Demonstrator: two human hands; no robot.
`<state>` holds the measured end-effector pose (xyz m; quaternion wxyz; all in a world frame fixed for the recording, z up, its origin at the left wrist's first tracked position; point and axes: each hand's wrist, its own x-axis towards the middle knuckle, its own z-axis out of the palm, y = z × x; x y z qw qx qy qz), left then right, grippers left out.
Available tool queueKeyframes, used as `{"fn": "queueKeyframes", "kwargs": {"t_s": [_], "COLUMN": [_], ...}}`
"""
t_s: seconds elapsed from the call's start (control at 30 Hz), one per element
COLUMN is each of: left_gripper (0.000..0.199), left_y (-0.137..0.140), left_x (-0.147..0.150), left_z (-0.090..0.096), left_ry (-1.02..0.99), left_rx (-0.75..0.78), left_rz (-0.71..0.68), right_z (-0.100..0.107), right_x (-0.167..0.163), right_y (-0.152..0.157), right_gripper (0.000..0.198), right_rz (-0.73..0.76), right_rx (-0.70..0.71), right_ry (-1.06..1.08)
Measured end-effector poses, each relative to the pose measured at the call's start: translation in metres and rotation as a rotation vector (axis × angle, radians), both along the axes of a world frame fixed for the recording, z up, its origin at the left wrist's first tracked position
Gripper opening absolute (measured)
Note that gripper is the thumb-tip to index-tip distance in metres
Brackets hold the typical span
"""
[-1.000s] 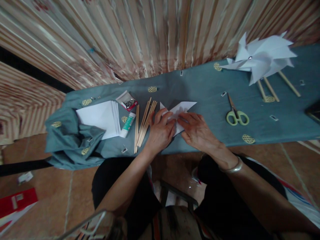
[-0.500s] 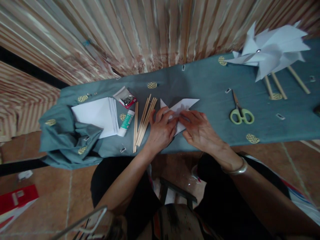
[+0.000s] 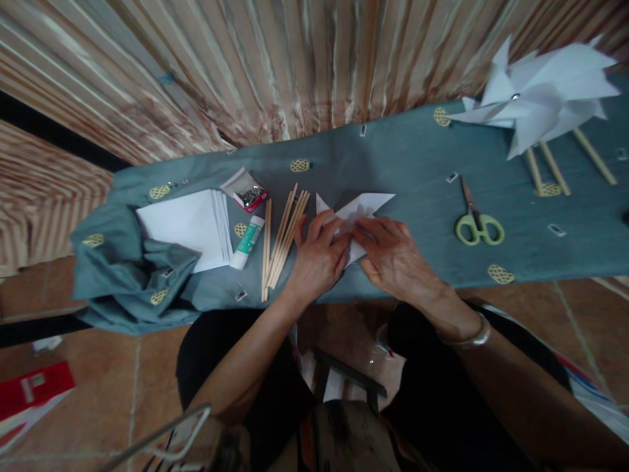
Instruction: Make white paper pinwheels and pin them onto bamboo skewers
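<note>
A white paper pinwheel [image 3: 366, 206] with pointed blades lies on the cloth in front of me, partly covered by both hands. My left hand [image 3: 318, 257] grips its left and middle part, fingers bent over the paper. From the other side my right hand [image 3: 393, 252] closes on it, fingertips pressed together near the centre. The two sets of fingertips almost meet, and what lies under them is hidden. Just left of my left hand lie several thin wooden sticks [image 3: 285, 239]. A glue stick [image 3: 247, 242] rests beside them.
A stack of white paper [image 3: 187, 226] and an opened packet of metal pins [image 3: 248, 193] lie to the left. Green-handled scissors [image 3: 477, 226] lie to the right. Finished paper pinwheels [image 3: 545, 92] on sticks sit at the far right, before a striped curtain [image 3: 314, 65].
Both hands stay on the paper with almost the same grip. The view has shifted slightly, so the scissors and finished pinwheels appear a little farther right.
</note>
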<state>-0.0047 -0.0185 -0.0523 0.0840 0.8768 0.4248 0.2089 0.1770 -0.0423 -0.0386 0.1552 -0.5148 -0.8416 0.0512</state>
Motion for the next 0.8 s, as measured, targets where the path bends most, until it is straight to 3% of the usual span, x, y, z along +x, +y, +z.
{"fn": "queueKeyframes", "kwargs": {"t_s": [0.43, 0.8], "left_gripper": [0.026, 0.024], "left_y": [0.0044, 0.0041], "left_x": [0.0027, -0.0065], "left_z": [-0.001, -0.0009], "left_ry": [-0.06, -0.046], "left_rx": [-0.056, 0.032], "left_rz": [0.0, 0.024], "right_z": [-0.0004, -0.0013], "right_x": [-0.0064, -0.0045], "right_y": [0.0002, -0.0002], "right_gripper": [0.04, 0.043], "right_rz": [0.003, -0.014], "right_rx": [-0.016, 0.01], "right_ry": [-0.054, -0.065]}}
